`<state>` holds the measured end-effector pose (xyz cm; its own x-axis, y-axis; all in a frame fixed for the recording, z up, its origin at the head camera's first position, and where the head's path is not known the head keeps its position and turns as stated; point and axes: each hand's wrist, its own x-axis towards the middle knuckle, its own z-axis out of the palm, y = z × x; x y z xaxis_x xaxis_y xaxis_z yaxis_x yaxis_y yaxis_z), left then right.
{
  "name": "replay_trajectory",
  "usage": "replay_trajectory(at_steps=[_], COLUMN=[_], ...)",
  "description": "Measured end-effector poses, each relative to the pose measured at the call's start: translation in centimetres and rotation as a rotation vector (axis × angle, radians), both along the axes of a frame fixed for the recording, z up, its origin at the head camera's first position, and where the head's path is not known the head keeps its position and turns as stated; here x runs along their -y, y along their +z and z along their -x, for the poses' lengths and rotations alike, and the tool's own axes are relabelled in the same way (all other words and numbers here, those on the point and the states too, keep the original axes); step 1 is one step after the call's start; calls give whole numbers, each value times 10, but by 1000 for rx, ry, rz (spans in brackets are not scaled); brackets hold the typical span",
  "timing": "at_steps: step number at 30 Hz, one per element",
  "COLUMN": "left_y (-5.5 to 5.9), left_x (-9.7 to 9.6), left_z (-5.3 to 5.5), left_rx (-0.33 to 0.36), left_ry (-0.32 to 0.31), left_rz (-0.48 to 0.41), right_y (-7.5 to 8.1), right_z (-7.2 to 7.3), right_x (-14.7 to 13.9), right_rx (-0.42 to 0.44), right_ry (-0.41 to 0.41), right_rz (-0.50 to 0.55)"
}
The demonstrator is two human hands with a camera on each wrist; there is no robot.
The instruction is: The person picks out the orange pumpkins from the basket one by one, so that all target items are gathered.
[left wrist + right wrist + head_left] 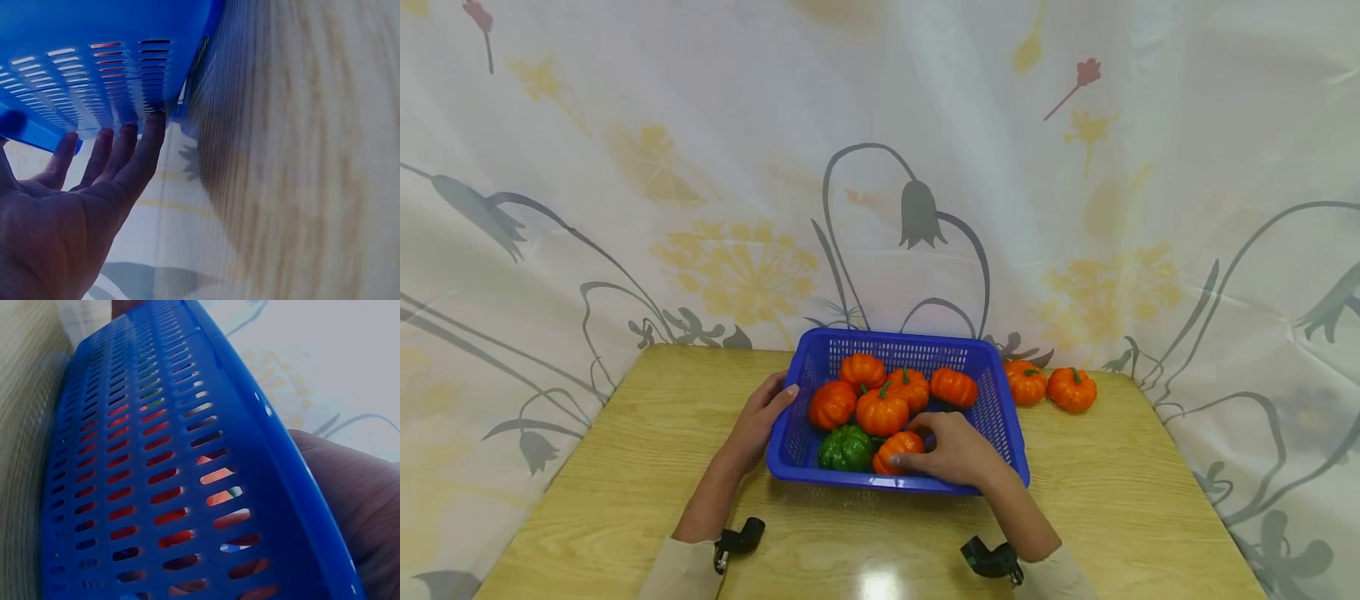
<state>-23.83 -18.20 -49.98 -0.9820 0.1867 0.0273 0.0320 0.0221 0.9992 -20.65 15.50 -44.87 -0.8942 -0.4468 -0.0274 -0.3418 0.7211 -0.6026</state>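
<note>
A blue plastic basket (898,481) with slotted walls stands on the table, holding several small orange pumpkins (882,412) and one green pumpkin (847,449). My left hand (762,422) holds the basket at its left side, thumb on the rim. In the left wrist view, the fingertips of the left hand (81,206) touch the slotted outer wall. Over the front rim reaches my right hand (951,450), thumb and fingers around an orange pumpkin (895,452) beside the green one. The basket wall (150,456) hides most of that hand in the right wrist view.
Two more orange pumpkins (1071,389) lie on the wooden table (1097,500), just right of the basket. Behind the table hangs a flower-printed curtain (880,167), close to the basket's back. Each wrist carries a black camera mount (741,537).
</note>
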Motion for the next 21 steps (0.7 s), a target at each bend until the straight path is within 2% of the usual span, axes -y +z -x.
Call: replay_trajectory(at_steps=[6,13,21], left_y=[-1,-1,-2], left_x=[0,-1,-2], left_z=[-1,-1,-2], left_rx=[-11,22,41], left_ry=[23,18,26], left_rz=[1,-74,-84], right_y=[1,3,3], right_z=[-1,1,4], right_x=[-3,-10,-23], right_rx=[-4,2,-15], right_ry=[14,24,49], right_rz=[18,30,77])
